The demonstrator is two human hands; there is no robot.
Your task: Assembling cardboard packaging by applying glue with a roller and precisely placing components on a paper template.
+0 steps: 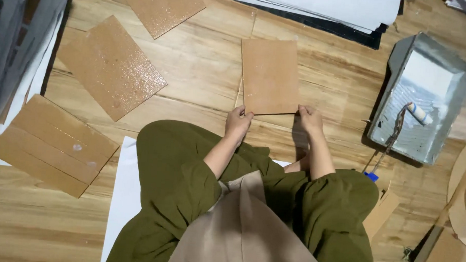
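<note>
A brown rectangular board (269, 75) lies flat on the wooden floor (204, 63) in front of me. My left hand (238, 123) grips its near left corner. My right hand (310, 120) pinches its near right corner. My knees in olive-green trousers sit just below both hands.
A glossy wet brown board (111, 66) lies to the left, another (162, 7) at the top. A stack of brown boards (49, 144) sits at far left. A metal paint tray (422, 99) with a small roller (406, 119) stands at right. White sheets (325, 6) lie at the top.
</note>
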